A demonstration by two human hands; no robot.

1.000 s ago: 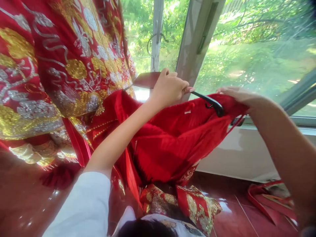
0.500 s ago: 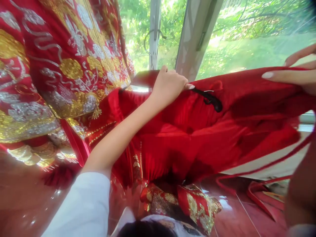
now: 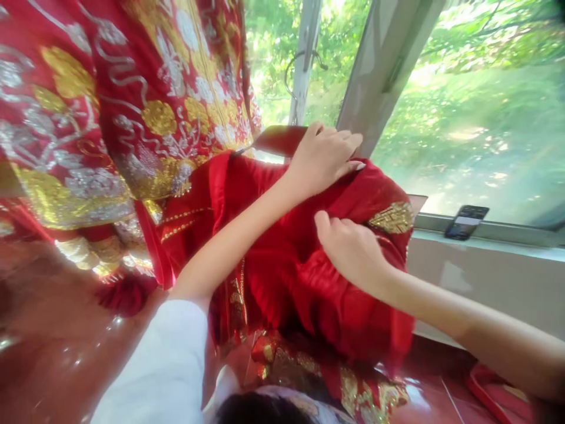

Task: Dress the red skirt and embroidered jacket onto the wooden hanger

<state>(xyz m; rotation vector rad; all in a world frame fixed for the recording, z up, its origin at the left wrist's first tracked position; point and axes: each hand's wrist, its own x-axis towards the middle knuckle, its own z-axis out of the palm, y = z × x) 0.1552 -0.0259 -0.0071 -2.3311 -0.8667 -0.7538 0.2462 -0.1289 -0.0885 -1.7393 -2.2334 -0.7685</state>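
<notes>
A red pleated garment with gold trim is spread in front of me, its right part folded over to show a gold-embroidered patch. My left hand is closed over its top edge, fingers curled down on the far side. Lower and to the right, my right hand is closed, its fingertips pressed into the red cloth. A metal hanger hook rises behind my left hand. The hanger's black end is hidden under the fabric.
Red costumes with gold and silver embroidery hang at the left. A phone rests on the window sill at the right. Gold-patterned red cloth lies low on the shiny tiled floor.
My right hand has come in from the far right, bringing the garment's right side inward over the black hanger end. The view has shifted, and the phone on the sill now shows.
</notes>
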